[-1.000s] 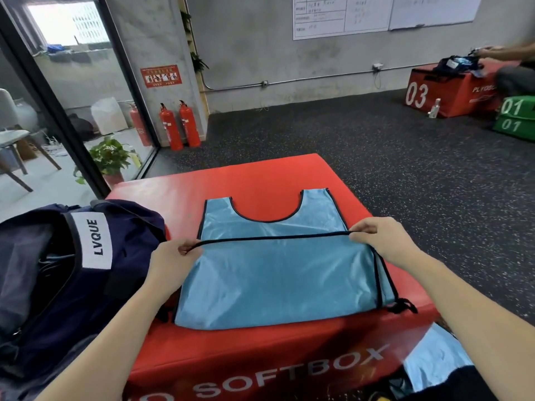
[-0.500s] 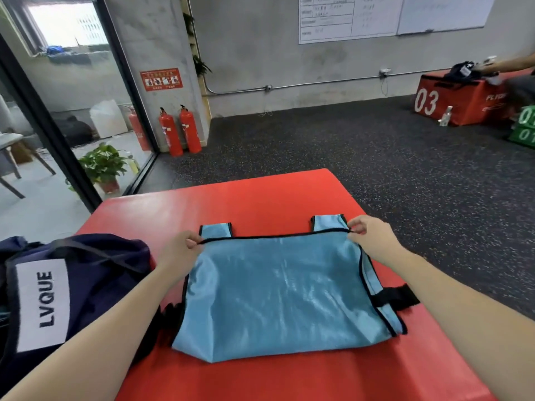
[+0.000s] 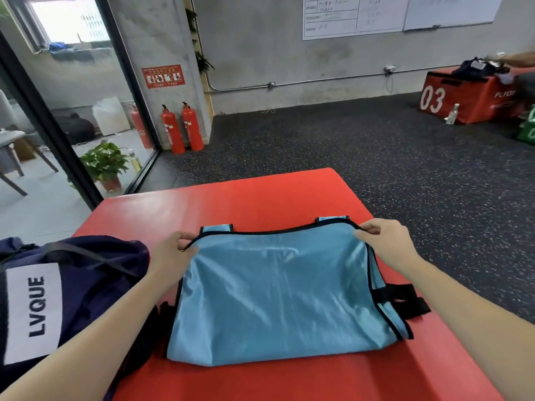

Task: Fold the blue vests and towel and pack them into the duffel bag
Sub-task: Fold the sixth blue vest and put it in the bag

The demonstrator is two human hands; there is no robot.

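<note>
Blue fabric: a light blue, shiny mesh vest with black trim (image 3: 278, 296) lies flat on the red padded box top (image 3: 260, 198) that serves as the desk, doubled over so its black-edged hem sits near the two shoulder straps, whose tips peek out at the far side.
Left hand: the left hand (image 3: 170, 253) pinches the black-trimmed upper left corner of the folded layer, fingers curled on the edge.
Right hand: the right hand (image 3: 385, 241) pinches the upper right corner the same way; the two hands are well apart, one at each end of the hem.
Step in hand: most likely laying the hem square on the straps to finish the first fold.
Doing it well: keep the hem taut between both hands, line the corners up with the layer below, set it down, then smooth the fabric flat before letting go; the slippery cloth may slide otherwise.
Loose bit: black side straps (image 3: 405, 302) stick out at the right edge and probably want tucking in.
Bag: the navy fabric duffel bag with a white LVQUE label (image 3: 72, 287) sits just beside the vest, on the left.
Towel: not in view.
</note>
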